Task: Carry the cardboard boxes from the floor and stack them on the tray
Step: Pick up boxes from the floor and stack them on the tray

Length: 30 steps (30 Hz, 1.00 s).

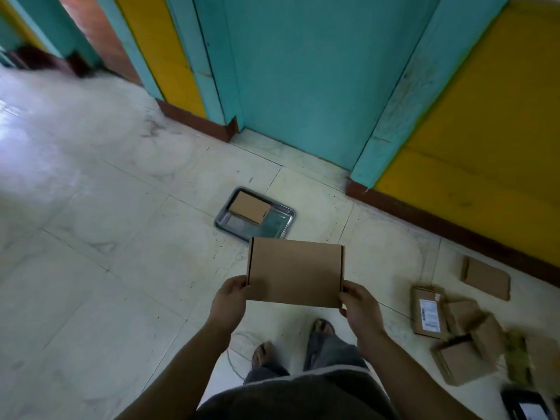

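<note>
A tray [274, 224] is lying on the floor [106, 237] before the door [303, 86], with a box [250, 207] sitting in it. Nearer, a second box [295, 272] is hanging between the left hand [228, 301] and the right hand [360, 307]. At the right, other boxes [463, 338] are lying together.

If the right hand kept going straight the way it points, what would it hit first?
Probably the tray, near its bare right end; the held box travels with the right hand. The tray lies well below the hand, so depth is uncertain.
</note>
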Each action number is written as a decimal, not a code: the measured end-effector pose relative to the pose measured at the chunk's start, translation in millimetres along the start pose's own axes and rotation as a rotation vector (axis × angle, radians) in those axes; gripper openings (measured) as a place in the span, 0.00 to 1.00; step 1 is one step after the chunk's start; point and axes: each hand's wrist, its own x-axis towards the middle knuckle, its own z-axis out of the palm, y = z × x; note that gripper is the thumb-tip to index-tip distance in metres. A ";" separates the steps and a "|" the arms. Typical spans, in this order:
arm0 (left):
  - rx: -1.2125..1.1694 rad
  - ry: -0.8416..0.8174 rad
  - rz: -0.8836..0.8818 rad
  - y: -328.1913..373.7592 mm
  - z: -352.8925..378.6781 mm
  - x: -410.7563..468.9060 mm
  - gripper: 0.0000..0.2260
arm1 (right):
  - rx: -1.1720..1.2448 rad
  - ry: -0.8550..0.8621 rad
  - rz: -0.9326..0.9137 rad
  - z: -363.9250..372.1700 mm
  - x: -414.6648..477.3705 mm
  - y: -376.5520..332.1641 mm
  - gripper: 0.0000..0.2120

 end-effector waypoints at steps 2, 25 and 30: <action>-0.007 0.027 -0.005 4.6 -17.6 14.2 0.11 | -0.016 -0.004 -0.013 18.1 2.9 -13.8 0.11; -0.212 -0.047 -0.247 147.3 -107.7 274.2 0.08 | 0.054 -0.272 0.202 214.9 173.0 -186.2 0.14; -0.282 -0.254 -0.331 167.5 -115.1 320.9 0.04 | 0.142 -0.240 0.225 276.3 183.1 -199.4 0.08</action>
